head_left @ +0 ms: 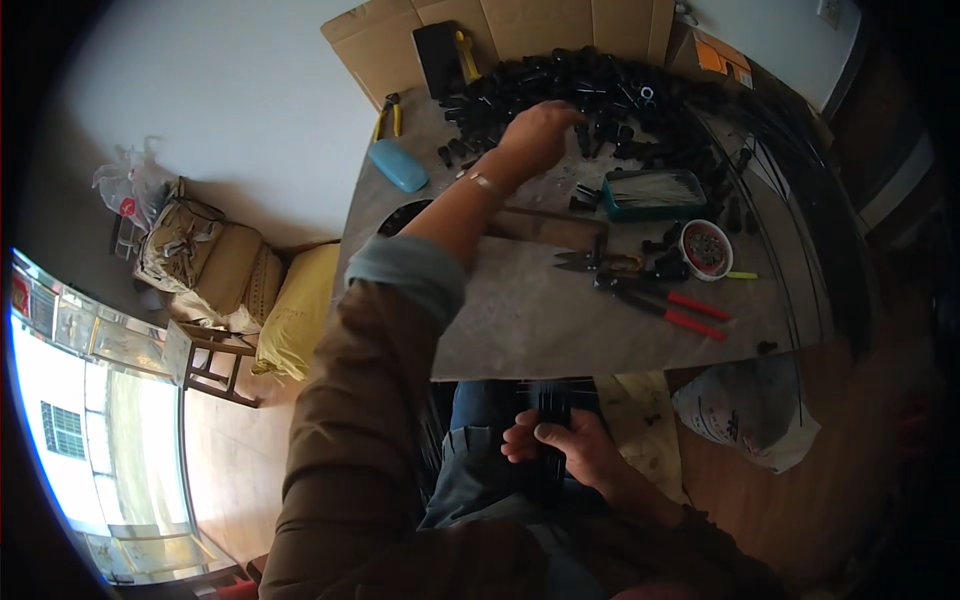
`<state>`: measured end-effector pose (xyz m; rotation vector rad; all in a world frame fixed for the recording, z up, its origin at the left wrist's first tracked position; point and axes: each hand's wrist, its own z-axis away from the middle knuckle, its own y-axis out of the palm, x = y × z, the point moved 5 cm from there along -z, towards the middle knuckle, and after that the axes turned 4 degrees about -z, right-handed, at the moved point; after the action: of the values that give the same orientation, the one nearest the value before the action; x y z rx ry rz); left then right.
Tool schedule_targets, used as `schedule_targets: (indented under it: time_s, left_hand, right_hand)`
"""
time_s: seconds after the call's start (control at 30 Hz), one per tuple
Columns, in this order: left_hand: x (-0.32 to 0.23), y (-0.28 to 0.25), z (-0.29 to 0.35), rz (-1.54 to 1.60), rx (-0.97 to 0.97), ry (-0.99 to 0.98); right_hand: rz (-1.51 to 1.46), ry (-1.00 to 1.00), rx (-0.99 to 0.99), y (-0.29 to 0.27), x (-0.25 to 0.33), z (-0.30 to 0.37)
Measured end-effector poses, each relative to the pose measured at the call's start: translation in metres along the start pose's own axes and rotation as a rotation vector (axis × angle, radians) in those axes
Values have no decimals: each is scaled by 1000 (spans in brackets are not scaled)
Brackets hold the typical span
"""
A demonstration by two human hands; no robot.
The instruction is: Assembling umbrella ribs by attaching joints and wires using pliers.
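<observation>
My left hand stretches across the table to the near edge of a heap of small black plastic parts. Its fingers are curled down over a small black cylindrical part and look closed on it. Low over my lap, my right hand is wrapped round a bundle of thin black rods. The bundle stands roughly upright, with its top by the table's front edge. A turquoise box of thin pale pins and a white tub of small metal pieces stand right of my left hand.
Red-handled shears lie on the table near the tub. Yellow-handled pliers and a blue case lie at the left. Long black rods hang over the right side. Cardboard stands along the back.
</observation>
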<state>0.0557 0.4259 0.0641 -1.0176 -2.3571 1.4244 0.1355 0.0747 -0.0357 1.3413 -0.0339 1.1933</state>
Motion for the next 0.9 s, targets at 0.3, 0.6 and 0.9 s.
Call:
schedule_targets:
  time_s: [0.3, 0.6, 0.9]
  left_hand:
    - [33, 50, -26, -58, 47, -113]
    - [52, 27, 14, -138, 516, 0]
    - [-29, -47, 38, 258, 417, -86]
  right_hand:
    - [-134, 25, 13, -33, 8, -7]
    - [-130, 44, 32, -33, 7, -13]
    - [-110, -17, 115, -24, -4, 4]
